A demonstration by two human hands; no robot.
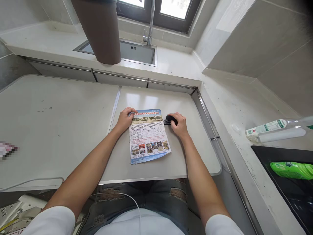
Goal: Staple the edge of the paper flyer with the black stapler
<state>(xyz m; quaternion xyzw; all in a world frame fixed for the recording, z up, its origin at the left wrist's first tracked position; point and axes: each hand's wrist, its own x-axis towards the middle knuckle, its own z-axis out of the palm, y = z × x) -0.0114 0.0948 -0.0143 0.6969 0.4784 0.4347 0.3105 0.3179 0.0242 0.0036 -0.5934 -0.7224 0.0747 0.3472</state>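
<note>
A printed leaflet (149, 135) with blue bands, red and black text and small photos lies on the white folding table (144, 173). Its lower edge curls slightly. At the leaflet's upper left corner, my left hand (126, 118) grips the edge, fingers over the top. My right hand (179, 124) is closed around a small black stapler (170, 119) lying at the leaflet's right edge, close to the upper part. Whether the paper sits inside the stapler's jaw is too small to tell.
Behind the table runs a counter with a sink (139, 52), a faucet (148, 37) and a tall brown cylinder (105, 32). On the right are a clear bottle (276, 129), a green bottle (292, 170) and a black cooktop (293, 195). A white cable (34, 179) lies at left.
</note>
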